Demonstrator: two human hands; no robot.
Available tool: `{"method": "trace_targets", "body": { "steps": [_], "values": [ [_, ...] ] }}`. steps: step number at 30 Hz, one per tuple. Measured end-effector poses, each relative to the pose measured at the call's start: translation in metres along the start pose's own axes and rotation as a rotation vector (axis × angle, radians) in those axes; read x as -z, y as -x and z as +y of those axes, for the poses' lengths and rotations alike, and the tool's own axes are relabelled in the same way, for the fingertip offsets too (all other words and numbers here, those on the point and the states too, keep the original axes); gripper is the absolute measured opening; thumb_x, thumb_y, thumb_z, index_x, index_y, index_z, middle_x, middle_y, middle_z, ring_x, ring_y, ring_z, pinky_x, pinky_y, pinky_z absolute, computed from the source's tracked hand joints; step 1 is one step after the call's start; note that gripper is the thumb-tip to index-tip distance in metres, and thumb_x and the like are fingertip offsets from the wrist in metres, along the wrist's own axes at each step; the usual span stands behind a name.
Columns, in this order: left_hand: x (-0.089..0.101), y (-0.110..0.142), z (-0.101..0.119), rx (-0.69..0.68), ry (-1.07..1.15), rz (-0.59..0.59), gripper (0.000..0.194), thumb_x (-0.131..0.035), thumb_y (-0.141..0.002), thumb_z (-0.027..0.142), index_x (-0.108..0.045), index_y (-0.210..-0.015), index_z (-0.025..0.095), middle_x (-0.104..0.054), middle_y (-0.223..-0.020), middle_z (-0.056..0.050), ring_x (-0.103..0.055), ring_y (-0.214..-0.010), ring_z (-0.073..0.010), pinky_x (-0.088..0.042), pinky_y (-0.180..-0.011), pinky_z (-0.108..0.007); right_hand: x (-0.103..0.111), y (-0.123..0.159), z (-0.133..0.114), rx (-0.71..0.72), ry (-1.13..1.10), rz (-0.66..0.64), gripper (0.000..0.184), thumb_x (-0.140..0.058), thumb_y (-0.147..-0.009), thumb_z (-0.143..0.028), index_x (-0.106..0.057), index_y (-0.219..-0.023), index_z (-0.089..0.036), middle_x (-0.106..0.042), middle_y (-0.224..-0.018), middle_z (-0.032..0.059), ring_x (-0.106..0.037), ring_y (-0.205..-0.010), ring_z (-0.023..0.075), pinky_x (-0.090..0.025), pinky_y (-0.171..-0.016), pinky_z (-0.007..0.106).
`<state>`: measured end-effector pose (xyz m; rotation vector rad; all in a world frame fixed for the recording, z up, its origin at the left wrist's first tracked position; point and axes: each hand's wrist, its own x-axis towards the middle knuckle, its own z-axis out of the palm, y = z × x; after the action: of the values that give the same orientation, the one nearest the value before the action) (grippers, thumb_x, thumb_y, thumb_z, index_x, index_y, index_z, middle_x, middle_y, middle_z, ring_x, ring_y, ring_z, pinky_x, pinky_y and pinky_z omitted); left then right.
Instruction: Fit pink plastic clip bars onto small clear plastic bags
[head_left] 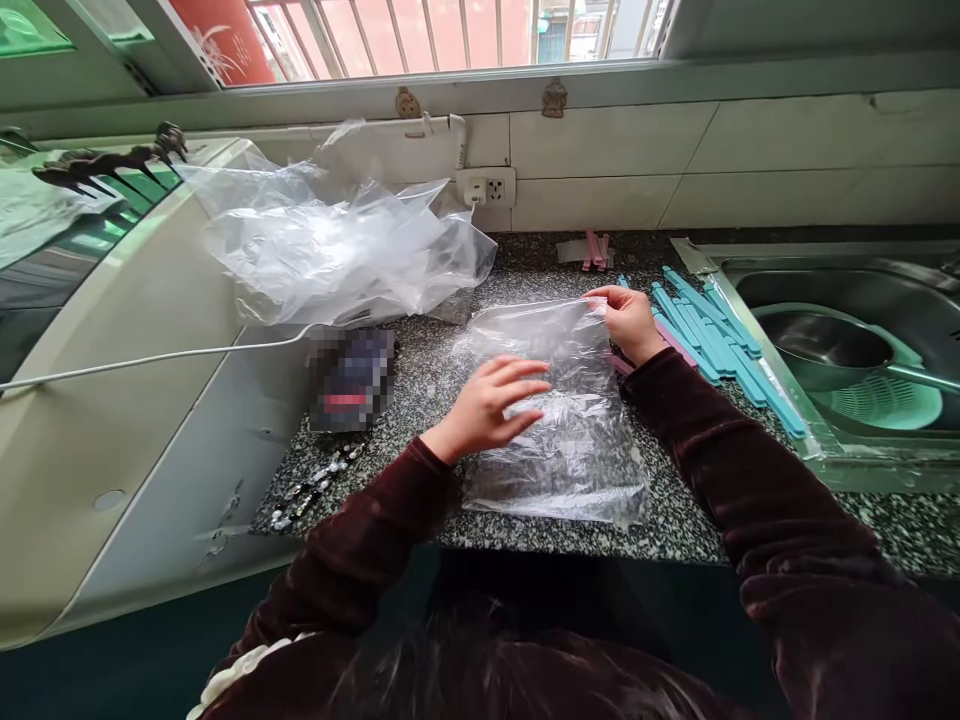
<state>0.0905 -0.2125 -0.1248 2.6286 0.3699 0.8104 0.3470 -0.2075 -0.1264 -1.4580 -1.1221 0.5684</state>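
A clear plastic bag [559,455] lies spread on the speckled counter in front of me. At its upper right corner, my right hand [631,322] pinches the bag's edge between thumb and fingers and lifts it slightly. My left hand [499,405] hovers over the bag's left side with its fingers stretched apart, holding nothing. Just right of the bag lie several turquoise plastic strips [705,335], some overlapping. A pink strip [675,340] sits among them, partly hidden behind my right hand.
A heap of clear plastic bags [337,250] fills the back left. Below it lies a pixelated dark object [352,380] near a white cable [187,352]. Short pink strips [596,250] rest by the wall. On the right, a sink [795,265] holds a pan [821,338] and a green strainer [885,400].
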Motion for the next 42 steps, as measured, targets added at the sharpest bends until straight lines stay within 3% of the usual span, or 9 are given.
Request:
{"method": "trace_targets", "body": {
  "steps": [2, 4, 8, 12, 17, 22, 28, 34, 42],
  "values": [
    [-0.008, 0.001, 0.003, -0.019, -0.023, -0.204, 0.038, -0.054, -0.082, 0.044, -0.062, -0.111, 0.021, -0.058, -0.127, -0.008, -0.05, -0.117, -0.023, -0.039, -0.1, -0.04, 0.002, -0.001, -0.001, -0.017, -0.033, 0.025, 0.01, -0.065, -0.063, -0.025, -0.065, -0.071, -0.019, -0.066, -0.072, 0.0018, -0.057, -0.067, 0.0143, -0.047, -0.064, 0.028],
    [-0.014, 0.002, 0.001, 0.03, -0.075, -0.324, 0.046, -0.052, -0.083, 0.047, -0.057, -0.121, 0.021, -0.051, -0.135, -0.008, -0.045, -0.124, -0.0247, -0.037, -0.103, -0.041, 0.004, -0.002, -0.004, -0.03, -0.076, 0.047, 0.009, -0.064, -0.064, -0.024, -0.065, -0.071, -0.018, -0.066, -0.073, 0.0015, -0.057, -0.067, 0.0137, -0.047, -0.064, 0.027],
    [-0.016, 0.002, -0.006, 0.082, -0.17, -0.324, 0.057, -0.047, -0.085, 0.049, -0.043, -0.134, 0.02, -0.037, -0.145, -0.009, -0.034, -0.133, -0.0254, -0.027, -0.11, -0.043, 0.011, -0.004, -0.009, -0.024, -0.122, 0.051, 0.012, -0.064, -0.066, -0.024, -0.065, -0.076, -0.019, -0.066, -0.076, 0.0016, -0.058, -0.069, 0.0134, -0.047, -0.065, 0.027],
    [-0.018, 0.001, -0.007, 0.072, -0.19, -0.394, 0.059, -0.045, -0.084, 0.053, -0.045, -0.133, 0.021, -0.037, -0.145, -0.009, -0.034, -0.134, -0.0259, -0.028, -0.11, -0.043, 0.017, -0.006, -0.012, -0.016, -0.137, 0.036, 0.012, -0.061, -0.072, -0.029, -0.064, -0.079, -0.02, -0.066, -0.079, 0.0015, -0.06, -0.077, 0.0149, -0.047, -0.067, 0.028],
    [-0.023, -0.002, -0.012, 0.175, -0.253, -0.225, 0.059, -0.043, -0.085, 0.051, -0.044, -0.134, 0.018, -0.035, -0.146, -0.011, -0.032, -0.134, -0.0264, -0.026, -0.111, -0.043, 0.02, -0.003, -0.021, 0.026, -0.18, 0.009, 0.01, -0.062, -0.072, -0.029, -0.064, -0.078, -0.021, -0.066, -0.081, 0.0009, -0.061, -0.079, 0.015, -0.048, -0.069, 0.028],
    [-0.03, -0.001, -0.022, 0.333, -0.306, -0.248, 0.056, -0.042, -0.086, 0.051, -0.047, -0.131, 0.019, -0.04, -0.143, -0.011, -0.035, -0.132, -0.029, -0.028, -0.108, -0.047, 0.021, 0.003, -0.032, 0.048, -0.175, -0.036, 0.012, -0.062, -0.072, -0.03, -0.065, -0.079, -0.021, -0.066, -0.081, 0.0019, -0.062, -0.082, 0.016, -0.049, -0.073, 0.031],
    [-0.022, -0.001, -0.019, 0.247, -0.247, -0.032, 0.047, -0.044, -0.086, 0.047, -0.058, -0.116, 0.014, -0.055, -0.127, -0.015, -0.048, -0.118, -0.0258, -0.036, -0.102, -0.044, 0.021, 0.007, -0.039, 0.065, -0.177, -0.051, 0.015, -0.065, -0.07, -0.031, -0.067, -0.079, -0.019, -0.068, -0.082, 0.0026, -0.063, -0.083, 0.0168, -0.05, -0.075, 0.032],
    [-0.019, 0.002, -0.008, 0.083, -0.179, -0.275, 0.043, -0.052, -0.083, 0.044, -0.06, -0.116, 0.019, -0.055, -0.129, -0.011, -0.048, -0.118, -0.0272, -0.039, -0.101, -0.045, 0.02, 0.021, -0.055, 0.103, -0.19, -0.13, 0.011, -0.066, -0.071, -0.028, -0.068, -0.077, -0.019, -0.068, -0.08, 0.0027, -0.063, -0.083, 0.0162, -0.051, -0.077, 0.031],
    [-0.021, 0.005, -0.01, 0.182, -0.187, -0.246, 0.045, -0.052, -0.083, 0.042, -0.056, -0.12, 0.018, -0.051, -0.133, -0.011, -0.046, -0.121, -0.0269, -0.035, -0.104, -0.046, 0.035, 0.065, -0.088, 0.252, -0.059, -0.483, 0.011, -0.065, -0.074, -0.03, -0.071, -0.077, -0.021, -0.068, -0.082, 0.0027, -0.061, -0.082, 0.0155, -0.048, -0.082, 0.035]
  ]
}}
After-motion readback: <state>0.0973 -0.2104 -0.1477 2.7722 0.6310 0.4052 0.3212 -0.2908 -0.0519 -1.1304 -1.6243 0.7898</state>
